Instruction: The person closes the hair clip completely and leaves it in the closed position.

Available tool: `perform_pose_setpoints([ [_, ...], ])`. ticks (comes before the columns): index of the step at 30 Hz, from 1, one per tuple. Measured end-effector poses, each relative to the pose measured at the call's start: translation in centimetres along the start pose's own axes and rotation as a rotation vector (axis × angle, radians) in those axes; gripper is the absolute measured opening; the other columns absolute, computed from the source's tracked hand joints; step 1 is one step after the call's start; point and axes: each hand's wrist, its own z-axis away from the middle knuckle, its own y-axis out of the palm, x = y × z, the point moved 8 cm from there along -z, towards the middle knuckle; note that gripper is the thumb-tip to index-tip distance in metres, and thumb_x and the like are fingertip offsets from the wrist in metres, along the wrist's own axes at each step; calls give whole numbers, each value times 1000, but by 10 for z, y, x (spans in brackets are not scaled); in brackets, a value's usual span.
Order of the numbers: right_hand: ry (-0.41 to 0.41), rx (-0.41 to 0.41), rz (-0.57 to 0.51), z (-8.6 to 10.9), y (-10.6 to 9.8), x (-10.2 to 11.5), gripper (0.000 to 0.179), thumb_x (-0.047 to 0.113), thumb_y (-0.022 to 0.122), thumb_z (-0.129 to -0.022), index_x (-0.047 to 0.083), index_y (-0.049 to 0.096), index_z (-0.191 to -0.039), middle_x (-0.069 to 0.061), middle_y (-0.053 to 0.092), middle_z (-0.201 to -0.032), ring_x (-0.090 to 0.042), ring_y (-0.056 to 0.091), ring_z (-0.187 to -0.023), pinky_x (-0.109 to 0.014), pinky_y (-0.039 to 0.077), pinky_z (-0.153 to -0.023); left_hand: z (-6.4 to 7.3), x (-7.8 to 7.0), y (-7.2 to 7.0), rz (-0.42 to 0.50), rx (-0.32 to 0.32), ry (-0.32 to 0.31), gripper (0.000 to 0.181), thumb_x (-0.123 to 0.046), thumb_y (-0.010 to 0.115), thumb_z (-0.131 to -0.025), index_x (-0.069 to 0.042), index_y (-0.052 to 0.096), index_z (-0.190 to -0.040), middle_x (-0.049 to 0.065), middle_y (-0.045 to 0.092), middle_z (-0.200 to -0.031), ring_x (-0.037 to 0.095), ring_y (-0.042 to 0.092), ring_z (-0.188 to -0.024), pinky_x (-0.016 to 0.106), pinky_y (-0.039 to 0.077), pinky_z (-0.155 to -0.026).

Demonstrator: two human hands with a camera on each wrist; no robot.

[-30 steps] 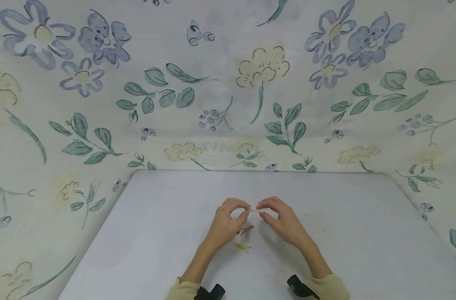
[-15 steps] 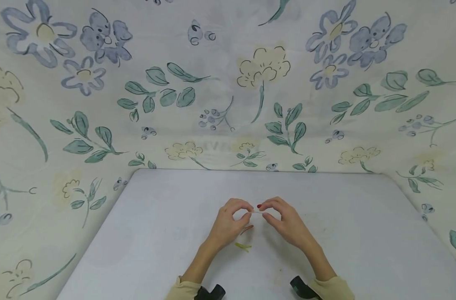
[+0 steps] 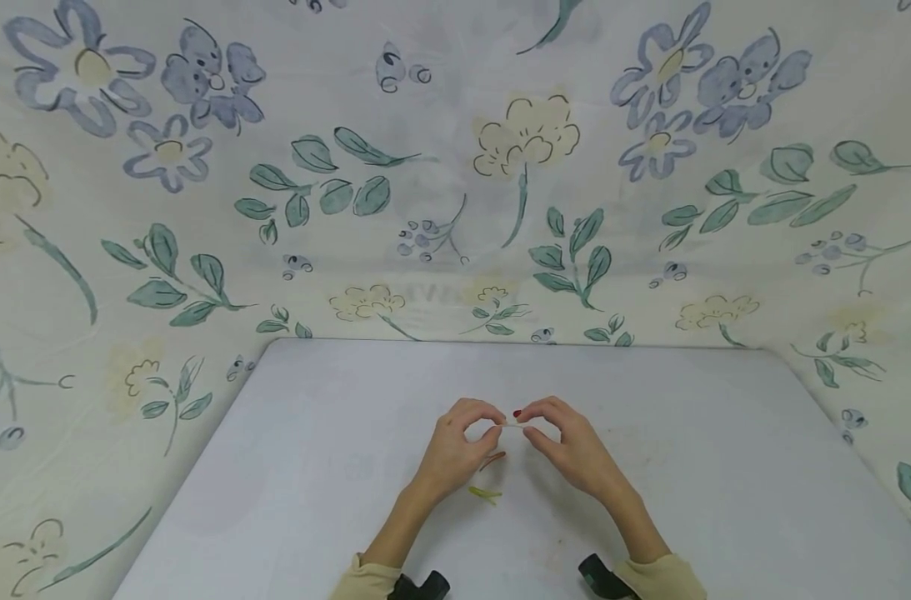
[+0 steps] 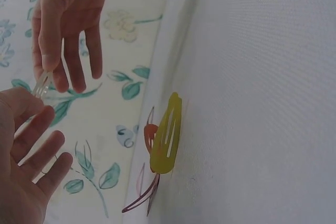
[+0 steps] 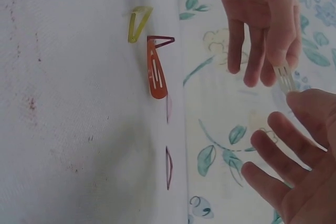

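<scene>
Between my hands is a small whitish snap hair clip (image 3: 513, 425), held up lengthwise off the table. My left hand (image 3: 455, 446) pinches one end of it between thumb and index finger. At the other end, the thumb and index finger of my right hand (image 3: 575, 442) pinch it too. Both wrist views show the slotted clip (image 4: 43, 83) bridging the fingertips, with the other fingers spread. Beneath the hands lie a yellow hair clip (image 4: 166, 135), an orange hair clip (image 5: 156, 74) and a dark red hair clip (image 5: 161, 40).
A purplish hair clip (image 5: 168, 169) lies apart from the others near the orange one. By the right fingertips shows a small red spot (image 3: 517, 413). The white table (image 3: 312, 467) ends at the back against a flowered cloth (image 3: 425, 167).
Both hands have shifted slightly to the right, with the whitish clip still pinched between them. The small red spot beside the right fingertips has come into view.
</scene>
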Motion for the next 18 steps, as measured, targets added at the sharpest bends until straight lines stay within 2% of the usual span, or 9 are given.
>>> perform_pose_setpoints([
  [7, -19, -7, 2, 0, 0, 0, 21, 4, 71, -89, 16, 69, -106, 2, 67, -110, -21, 63, -108, -47, 51, -96, 0, -2, -1, 12, -9, 14, 13, -4, 67, -89, -15, 72, -94, -6, 69, -97, 16, 60, -100, 49, 50, -89],
  [18, -39, -4, 7, 0, 0, 1, 20, 5, 70, -90, 15, 68, -107, 2, 68, -111, -21, 64, -108, -47, 51, -96, 1, -1, -1, -4, -3, -2, 12, -5, 68, -89, -14, 72, -95, -5, 69, -96, 16, 62, -98, 49, 51, -88],
])
